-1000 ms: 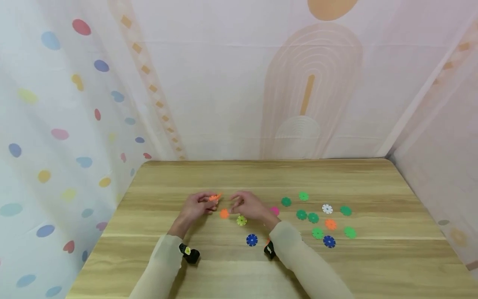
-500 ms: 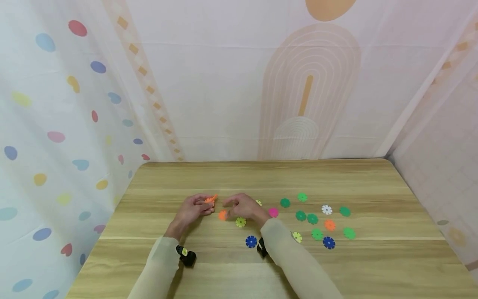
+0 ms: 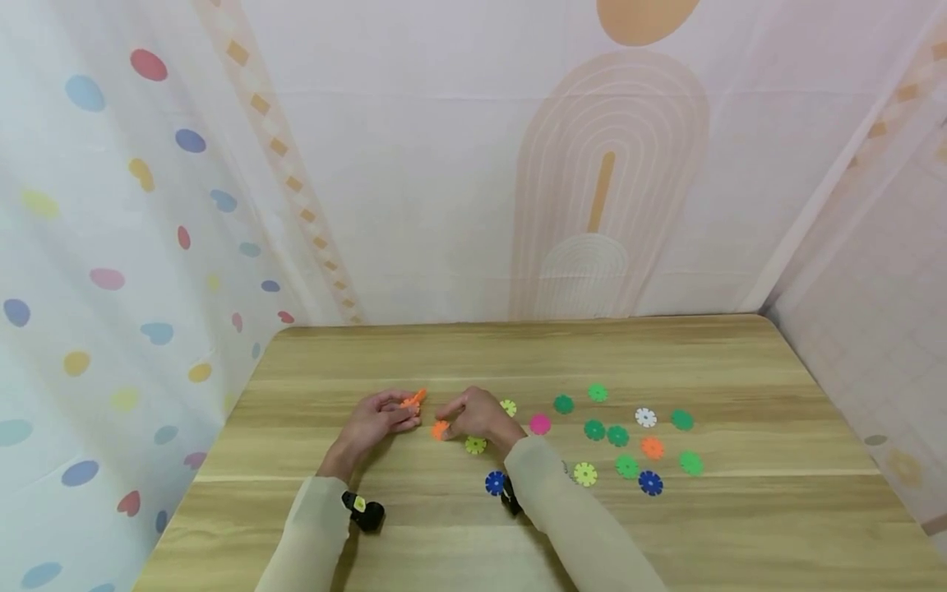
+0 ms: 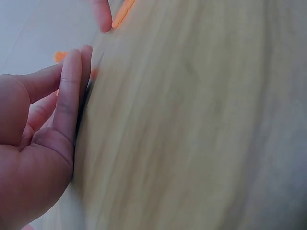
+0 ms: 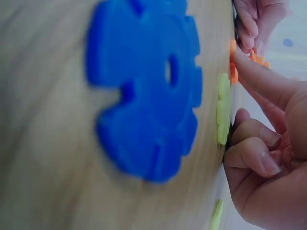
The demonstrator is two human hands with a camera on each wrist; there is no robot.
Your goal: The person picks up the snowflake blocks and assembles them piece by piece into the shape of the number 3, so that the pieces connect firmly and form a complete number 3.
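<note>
1. Orange plastic showed in both hands: the left hand (image 3: 377, 419) pinched a small orange piece (image 3: 413, 399) between thumb and fingertips, holding it just above the wooden table (image 3: 473, 353).
2. From the left wrist view, the left hand (image 4: 38, 143) lay with its edge against the tabletop, fingers (image 4: 69, 91) stretched along the wood, and the orange piece (image 4: 123, 13) showed at the top by a fingertip.
3. The right hand (image 3: 477, 415) reached onto an orange disc (image 3: 441, 430) lying flat on the table; its forefinger pressed the disc while the other fingers were curled in.
4. The right wrist view confirmed this: the forefinger tip sat on the orange disc (image 5: 233, 67), and the remaining fingers (image 5: 252, 153) were tucked toward the palm.
5. A yellow-green disc (image 3: 475, 445) lay just beside the right hand, touching nothing, and a blue disc (image 3: 495, 483) lay near the right sleeve.
6. A second yellow-green disc (image 3: 508, 407) lay just beyond the right hand, and a pink disc (image 3: 540, 424) lay near it.
7. Further right, well apart from the hands, green discs (image 3: 617, 436), a white disc (image 3: 646, 418), another orange one (image 3: 652, 447) and another blue one (image 3: 650, 483) lay scattered flat.
</note>
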